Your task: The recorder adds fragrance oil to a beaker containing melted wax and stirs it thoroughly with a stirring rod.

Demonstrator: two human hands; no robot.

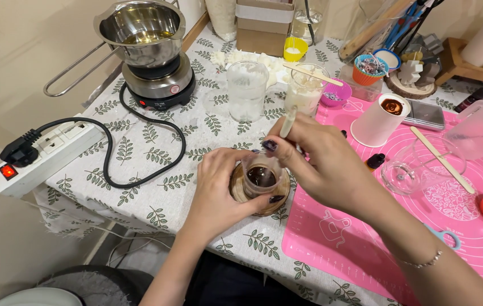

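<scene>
The left hand (219, 187) wraps around a small clear cup (261, 175) and holds it tight. The cup stands straight up on a round wooden coaster (240, 191), with its open mouth facing up. Dark brown liquid sits inside it. The cup is near the front edge of the desk (156, 170), just beside the left edge of the pink mat (338, 238).

The right hand (323, 161) is closed on a thin white stick (288, 122). The stick is long and leans a little, with its top end pointing to the back of the desk and its low end hidden behind the fingers, right above the cup.

Behind the hands stand two clear glasses (247, 88) with white bits in them. A silver pot (142, 28) sits on a small black burner (159, 85) near the back left corner. A white power strip (43, 153) hangs over the left edge. On the pink mat are a white paper cup (378, 120) and an empty glass jar (420, 170) with a flat wooden stick (443, 160) lying across it.
</scene>
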